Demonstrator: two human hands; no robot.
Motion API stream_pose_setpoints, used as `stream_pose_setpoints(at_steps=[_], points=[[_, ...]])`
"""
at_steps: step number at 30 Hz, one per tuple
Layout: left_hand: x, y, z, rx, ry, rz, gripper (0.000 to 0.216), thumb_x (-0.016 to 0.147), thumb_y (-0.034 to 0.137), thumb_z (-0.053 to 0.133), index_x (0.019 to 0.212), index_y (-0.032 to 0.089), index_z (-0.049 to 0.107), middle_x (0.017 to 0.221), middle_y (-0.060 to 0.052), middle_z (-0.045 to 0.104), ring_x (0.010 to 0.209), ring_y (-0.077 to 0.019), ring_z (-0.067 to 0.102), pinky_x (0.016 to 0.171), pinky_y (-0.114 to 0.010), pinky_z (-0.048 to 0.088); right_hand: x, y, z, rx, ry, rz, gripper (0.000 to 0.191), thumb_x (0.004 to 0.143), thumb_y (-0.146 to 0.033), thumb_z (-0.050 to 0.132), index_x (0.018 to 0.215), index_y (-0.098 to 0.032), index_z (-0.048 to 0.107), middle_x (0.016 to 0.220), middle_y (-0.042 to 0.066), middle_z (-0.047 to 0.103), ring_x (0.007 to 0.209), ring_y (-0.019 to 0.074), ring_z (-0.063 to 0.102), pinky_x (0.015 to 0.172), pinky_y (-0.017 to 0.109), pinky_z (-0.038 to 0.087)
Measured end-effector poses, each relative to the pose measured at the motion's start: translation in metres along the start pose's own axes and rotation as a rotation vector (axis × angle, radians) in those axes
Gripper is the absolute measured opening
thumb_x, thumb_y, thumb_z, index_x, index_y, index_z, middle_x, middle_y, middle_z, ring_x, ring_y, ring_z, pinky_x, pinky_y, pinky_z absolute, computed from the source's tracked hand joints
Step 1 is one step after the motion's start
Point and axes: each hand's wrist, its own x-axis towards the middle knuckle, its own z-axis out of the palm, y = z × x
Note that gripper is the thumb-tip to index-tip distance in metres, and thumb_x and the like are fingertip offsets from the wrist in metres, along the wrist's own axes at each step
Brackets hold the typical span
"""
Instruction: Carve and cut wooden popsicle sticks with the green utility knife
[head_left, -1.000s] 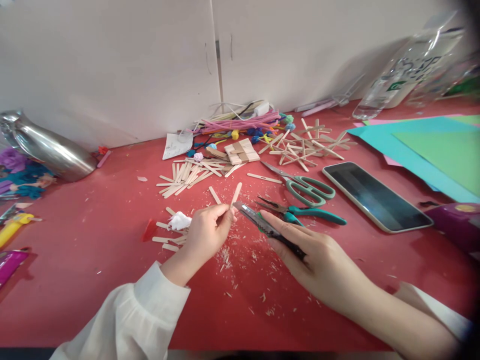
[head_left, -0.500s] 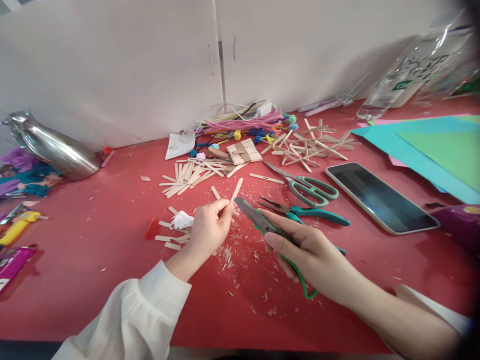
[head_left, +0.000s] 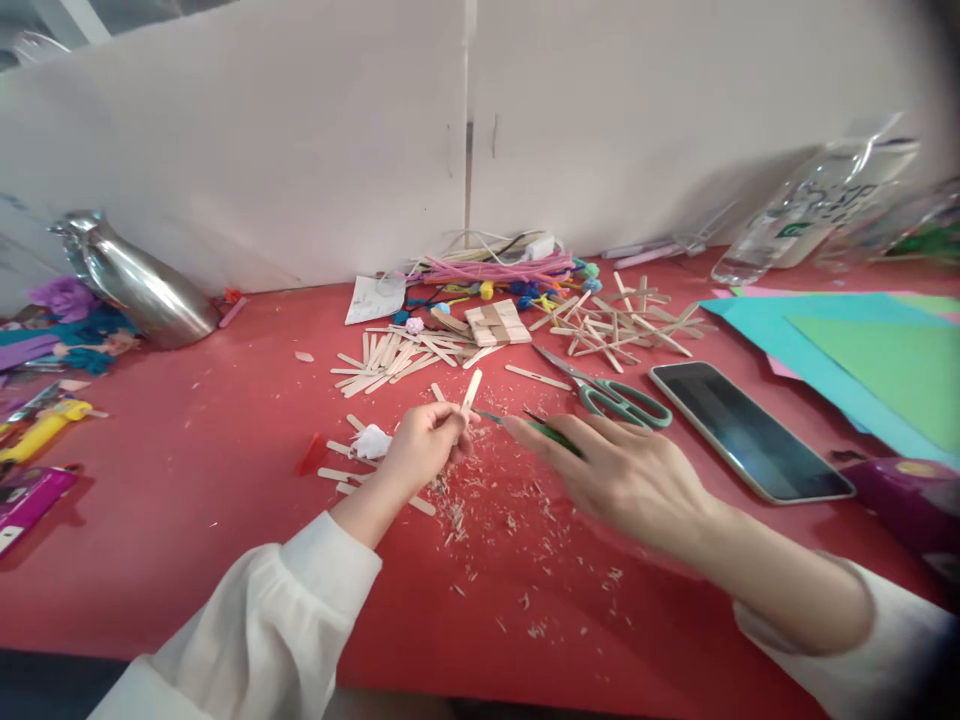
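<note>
My left hand (head_left: 420, 450) pinches a wooden craft stick (head_left: 471, 390) at its lower end, and the stick points up and away. My right hand (head_left: 622, 475) is palm down and blurred by motion. Its fingers stretch out over a green-handled utility knife (head_left: 553, 436). The knife's blade tip (head_left: 489, 415) pokes out toward the stick. Whether the fingers still grip the knife is unclear. Wood shavings (head_left: 487, 500) litter the red table (head_left: 187, 520) under both hands.
Green-handled scissors (head_left: 622, 398) and a phone (head_left: 750, 432) lie right of the hands. Loose sticks (head_left: 390, 355), stick stars (head_left: 615, 325) and pipe cleaners (head_left: 495, 270) are behind. Coloured paper (head_left: 862, 350) is at the right, a steel jug (head_left: 142, 285) and a yellow tool (head_left: 41, 430) at the left.
My right hand has turned palm down and dropped over the knife, covering the teal pliers. My left hand keeps the stick in place. The camera has tilted up slightly.
</note>
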Motion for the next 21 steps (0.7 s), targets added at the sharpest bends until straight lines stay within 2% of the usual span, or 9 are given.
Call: stream_pose_setpoints(at_steps=[2,5,7,9,12,14,17,19,21], points=[[0.002,0.007,0.005,-0.061,0.002,0.018,0.019,0.080,0.022,0.045,0.071,0.013,0.060,0.051,0.004,0.050,0.038,-0.0044,0.038,0.039,-0.017,0.029,0.003,0.007,0.001,-0.014,0.091,0.004,0.045,0.080,-0.007,0.044,0.122,-0.022,0.049,0.083,0.004,0.068,0.061,0.0153,0.061,0.048,0.025,0.042],[0.007,0.014,0.015,-0.070,-0.031,0.081,0.021,0.081,0.026,0.045,0.074,0.013,0.060,0.052,0.004,0.051,0.038,-0.0047,0.037,0.041,-0.018,0.030,0.003,0.013,0.004,0.125,0.218,0.299,0.044,0.082,-0.017,0.049,0.125,-0.019,0.042,0.091,0.006,0.067,0.073,0.0167,0.063,0.059,0.025,0.047],[0.011,0.013,0.019,-0.013,-0.014,0.127,0.021,0.081,0.029,0.046,0.073,0.014,0.059,0.056,0.002,0.054,0.041,-0.0056,0.038,0.043,-0.019,0.031,0.000,0.015,0.008,0.269,0.196,0.491,0.040,0.082,-0.021,0.048,0.122,-0.017,0.043,0.093,0.008,0.066,0.077,0.0185,0.063,0.062,0.027,0.049],[0.013,0.009,0.021,0.058,-0.002,0.178,0.024,0.081,0.031,0.046,0.068,0.014,0.056,0.057,0.002,0.055,0.043,-0.0065,0.039,0.045,-0.020,0.032,-0.005,0.017,0.012,0.433,0.104,0.573,0.032,0.081,-0.023,0.047,0.113,-0.018,0.047,0.093,0.008,0.064,0.079,0.0201,0.063,0.064,0.030,0.049],[0.012,0.001,0.021,0.177,0.024,0.298,0.030,0.083,0.034,0.045,0.061,0.016,0.052,0.053,0.004,0.049,0.047,-0.0081,0.042,0.050,-0.021,0.033,-0.010,0.020,0.018,0.622,-0.045,0.562,0.023,0.082,-0.026,0.047,0.104,-0.019,0.049,0.085,0.006,0.065,0.075,0.0197,0.063,0.063,0.031,0.050],[0.009,-0.002,0.020,0.206,0.039,0.342,0.030,0.085,0.033,0.042,0.061,0.016,0.051,0.054,0.004,0.048,0.049,-0.0086,0.043,0.053,-0.021,0.034,-0.012,0.020,0.018,0.684,-0.106,0.537,0.028,0.085,-0.028,0.044,0.112,-0.019,0.046,0.081,0.004,0.065,0.069,0.0177,0.064,0.061,0.029,0.050],[0.006,-0.002,0.019,0.200,0.058,0.330,0.028,0.085,0.031,0.042,0.063,0.016,0.050,0.058,0.003,0.052,0.052,-0.0090,0.045,0.056,-0.021,0.035,-0.011,0.018,0.012,0.706,-0.114,0.506,0.041,0.087,-0.027,0.042,0.127,-0.019,0.037,0.091,0.006,0.067,0.065,0.0156,0.065,0.059,0.026,0.051],[0.005,-0.001,0.018,0.186,0.059,0.313,0.029,0.085,0.032,0.042,0.063,0.016,0.050,0.058,0.003,0.052,0.050,-0.0084,0.042,0.052,-0.021,0.033,-0.009,0.013,0.005,0.653,-0.078,0.462,0.040,0.087,-0.026,0.041,0.126,-0.018,0.041,0.101,0.008,0.066,0.069,0.0157,0.066,0.058,0.024,0.052],[0.003,0.000,0.018,0.157,0.048,0.300,0.029,0.086,0.033,0.041,0.064,0.016,0.051,0.057,0.003,0.051,0.046,-0.0074,0.037,0.048,-0.020,0.030,-0.007,0.007,-0.002,0.576,-0.065,0.398,0.037,0.087,-0.025,0.040,0.122,-0.017,0.048,0.100,0.010,0.067,0.071,0.0165,0.067,0.056,0.023,0.052]])
